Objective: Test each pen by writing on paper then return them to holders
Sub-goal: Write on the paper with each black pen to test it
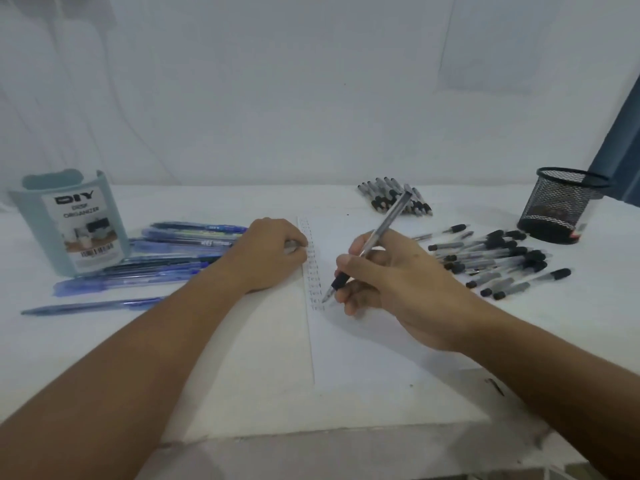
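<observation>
White paper (pixel 349 341) on a white table (pixel 242 393), a pen tip at the bottom of a column of written words.

The right hand (pixel 391 289) pinches a grey pen (pixel 377 237) with a dark grip between thumb and fingers, tilted, its tip touching the sheet beside the lowest word. The left hand (pixel 266 254), fingers curled under, rests on the paper's left edge and holds nothing. Blue pens (pixel 166 258) lie loose to the left, next to a pale green desk organizer (pixel 69 223). Black-capped pens (pixel 498 261) lie scattered to the right, near a black mesh holder (pixel 561 206); a neat row of similar pens (pixel 394 199) sits beyond the paper.
</observation>
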`<state>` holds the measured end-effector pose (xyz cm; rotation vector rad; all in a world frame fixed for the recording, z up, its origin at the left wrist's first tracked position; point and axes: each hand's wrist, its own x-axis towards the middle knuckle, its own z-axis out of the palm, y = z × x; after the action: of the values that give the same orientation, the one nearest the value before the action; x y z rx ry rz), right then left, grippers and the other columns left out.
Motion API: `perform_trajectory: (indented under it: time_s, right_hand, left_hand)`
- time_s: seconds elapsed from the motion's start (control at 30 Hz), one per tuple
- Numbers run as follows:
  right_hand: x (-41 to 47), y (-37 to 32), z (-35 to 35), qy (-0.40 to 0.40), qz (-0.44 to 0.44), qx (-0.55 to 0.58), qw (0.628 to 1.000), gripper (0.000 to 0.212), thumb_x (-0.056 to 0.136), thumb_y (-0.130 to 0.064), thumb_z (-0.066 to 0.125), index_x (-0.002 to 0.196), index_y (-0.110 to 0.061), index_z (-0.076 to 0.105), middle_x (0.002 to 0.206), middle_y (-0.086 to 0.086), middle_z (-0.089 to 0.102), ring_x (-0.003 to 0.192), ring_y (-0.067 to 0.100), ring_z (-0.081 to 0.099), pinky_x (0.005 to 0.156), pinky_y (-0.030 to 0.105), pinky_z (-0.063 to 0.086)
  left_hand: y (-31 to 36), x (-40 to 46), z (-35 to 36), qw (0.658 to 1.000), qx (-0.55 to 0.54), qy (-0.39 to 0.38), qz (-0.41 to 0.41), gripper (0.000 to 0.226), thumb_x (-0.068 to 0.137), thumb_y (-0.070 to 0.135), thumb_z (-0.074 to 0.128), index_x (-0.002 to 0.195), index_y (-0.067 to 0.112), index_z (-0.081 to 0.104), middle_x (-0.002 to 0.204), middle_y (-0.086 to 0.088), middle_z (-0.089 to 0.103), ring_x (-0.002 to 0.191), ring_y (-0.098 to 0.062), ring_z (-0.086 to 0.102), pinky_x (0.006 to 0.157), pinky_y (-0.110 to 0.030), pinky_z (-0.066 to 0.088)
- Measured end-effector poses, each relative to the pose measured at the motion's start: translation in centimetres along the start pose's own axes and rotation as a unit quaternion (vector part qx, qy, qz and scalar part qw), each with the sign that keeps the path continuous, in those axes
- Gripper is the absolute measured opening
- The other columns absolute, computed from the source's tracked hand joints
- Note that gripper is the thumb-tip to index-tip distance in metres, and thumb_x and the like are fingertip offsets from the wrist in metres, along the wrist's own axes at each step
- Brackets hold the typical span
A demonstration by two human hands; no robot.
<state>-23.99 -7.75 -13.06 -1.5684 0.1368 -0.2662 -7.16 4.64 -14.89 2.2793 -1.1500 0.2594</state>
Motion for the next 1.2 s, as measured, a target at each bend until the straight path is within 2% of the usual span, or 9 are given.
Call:
perform_trajectory:
  time_s: [0.17,0.27,0.37,0.47,0.57,0.83,0.97,1.1,1.2]
  right_hand:
    - [-0.4,1.0,0.6,0.005,-0.017,-0.048,0.999,0.033,0.085,0.006,0.068,0.100,-0.011,0.043,0.074,0.018,0.066,0.065,0.033,0.060,0.067,0.039,0.052]
    - [-0.5,0.9,0.8,0.005,-0.024,-0.070,0.997,0.033,0.086,0.006,0.067,0.099,-0.013,0.042,0.074,0.018,0.068,0.068,0.035,0.061,0.068,0.042,0.052]
    - [-0.7,0.9,0.9,0.004,-0.031,-0.091,0.995,0.034,0.085,0.006,0.068,0.099,-0.012,0.043,0.077,0.019,0.069,0.068,0.035,0.064,0.078,0.049,0.054]
    - [-0.8,0.8,1.1,0.009,-0.035,-0.089,0.995,0.034,0.085,0.009,0.067,0.098,-0.011,0.043,0.077,0.021,0.069,0.067,0.036,0.063,0.078,0.053,0.054]
    - [-0.8,0.8,1.1,0.004,-0.035,-0.093,0.995,0.034,0.084,0.009,0.067,0.097,-0.010,0.043,0.076,0.020,0.069,0.067,0.037,0.062,0.076,0.052,0.053]
    - [-0.9,1.0,1.3,0.014,-0.040,-0.130,0.991,0.030,0.087,0.004,0.066,0.097,-0.010,0.041,0.075,0.015,0.070,0.064,0.030,0.065,0.078,0.046,0.054]
    - [-0.9,0.9,1.5,0.015,-0.038,-0.150,0.988,0.029,0.088,0.001,0.066,0.098,-0.011,0.041,0.075,0.012,0.071,0.066,0.029,0.066,0.083,0.051,0.055]
    - [-1.0,0.7,1.3,-0.002,-0.023,-0.136,0.990,0.030,0.086,0.004,0.067,0.097,-0.010,0.043,0.076,0.015,0.071,0.069,0.032,0.065,0.087,0.057,0.052]
    - [-0.9,0.6,1.3,0.010,-0.016,-0.118,0.993,0.031,0.085,0.004,0.068,0.098,-0.009,0.043,0.078,0.019,0.071,0.068,0.031,0.065,0.087,0.054,0.053]
  left_hand:
    - [0.2,-0.1,0.0,1.000,0.001,0.006,0.003,0.021,0.087,0.017,0.058,0.104,0.013,0.072,0.112,0.000,0.067,0.104,-0.013,0.057,0.085,-0.013,0.035]
    - [0.4,-0.2,-0.2,1.000,0.000,0.001,0.006,0.022,0.088,0.016,0.057,0.104,0.011,0.072,0.113,-0.001,0.067,0.106,-0.015,0.057,0.085,-0.014,0.035]
    - [0.6,-0.3,-0.3,1.000,-0.006,0.002,0.001,0.023,0.088,0.015,0.057,0.105,0.011,0.072,0.113,-0.001,0.067,0.107,-0.014,0.056,0.082,-0.011,0.033]
    - [0.7,-0.4,-0.4,1.000,-0.006,-0.001,-0.002,0.023,0.088,0.015,0.057,0.105,0.011,0.072,0.113,-0.001,0.067,0.107,-0.015,0.056,0.085,-0.014,0.036]
    - [0.8,-0.5,-0.5,1.000,-0.008,-0.004,-0.004,0.022,0.088,0.014,0.056,0.101,0.009,0.073,0.110,-0.002,0.068,0.104,-0.017,0.057,0.088,-0.021,0.039]
    - [1.0,-0.6,-0.5,1.000,-0.016,-0.006,-0.010,0.021,0.088,0.013,0.055,0.097,0.008,0.073,0.105,-0.002,0.069,0.101,-0.017,0.057,0.089,-0.027,0.042]
    - [1.0,-0.6,-0.5,1.000,-0.014,-0.003,-0.008,0.020,0.087,0.012,0.055,0.095,0.005,0.072,0.102,-0.004,0.069,0.099,-0.019,0.059,0.087,-0.026,0.040]
    - [1.1,-0.7,-0.5,1.000,-0.017,-0.004,-0.002,0.021,0.089,0.012,0.054,0.098,0.005,0.072,0.105,-0.002,0.069,0.101,-0.016,0.058,0.085,-0.019,0.038]
    - [1.0,-0.7,-0.5,1.000,-0.018,-0.006,-0.002,0.022,0.089,0.014,0.055,0.100,0.007,0.073,0.107,-0.001,0.068,0.103,-0.015,0.058,0.087,-0.019,0.039]
